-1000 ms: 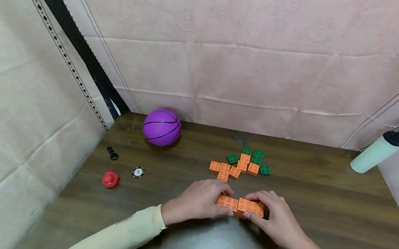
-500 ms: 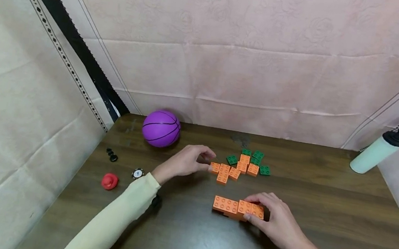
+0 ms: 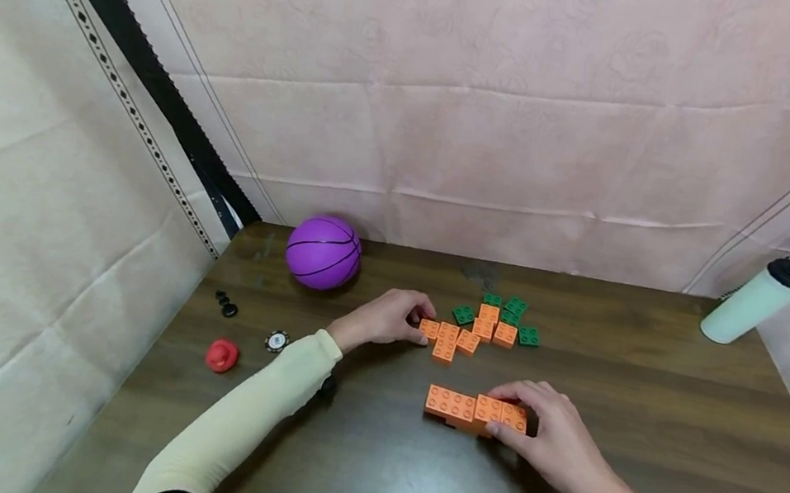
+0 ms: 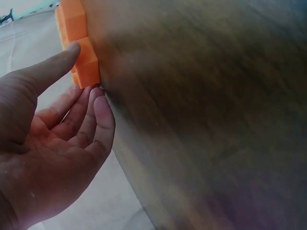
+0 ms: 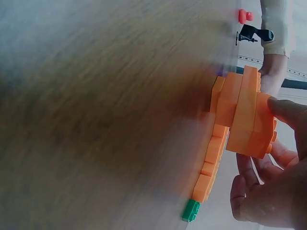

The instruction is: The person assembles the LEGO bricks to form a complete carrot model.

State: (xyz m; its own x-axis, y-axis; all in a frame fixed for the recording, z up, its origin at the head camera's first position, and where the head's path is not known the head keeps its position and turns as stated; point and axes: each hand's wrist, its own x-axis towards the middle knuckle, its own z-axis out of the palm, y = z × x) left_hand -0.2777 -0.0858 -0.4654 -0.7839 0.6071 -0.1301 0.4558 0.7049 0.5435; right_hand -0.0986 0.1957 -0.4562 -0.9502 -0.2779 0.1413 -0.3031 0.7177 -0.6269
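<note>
Here, line by line:
Orange brick assembly [image 3: 474,411]: lies on the table [image 3: 643,412], near its front middle, a long row of joined orange bricks with more brick under it, as the right wrist view shows [image 5: 244,117].
Right hand [image 3: 553,438]: rests on the right end of the assembly, fingers curled over the top and thumb at the near side, pinching it.
Left hand [image 3: 389,318]: reaches to the loose pile farther back; the thumb and fingertips touch the leftmost orange brick [image 3: 429,329], fingers fairly straight and relaxed in the left wrist view [image 4: 72,120].
Loose orange bricks [image 3: 473,336]: a small cluster just behind the assembly, apart from it.
Green bricks [image 3: 509,316]: several, at the back and right of the orange cluster, touching it.
Purple ball [image 3: 323,252]: at the back left of the table, near the wall.
Red knob [image 3: 222,355]: front left, with a round black-and-white token [image 3: 276,341] just beside it.
Pale bottle [image 3: 758,301]: leaning at the far right edge.
</note>
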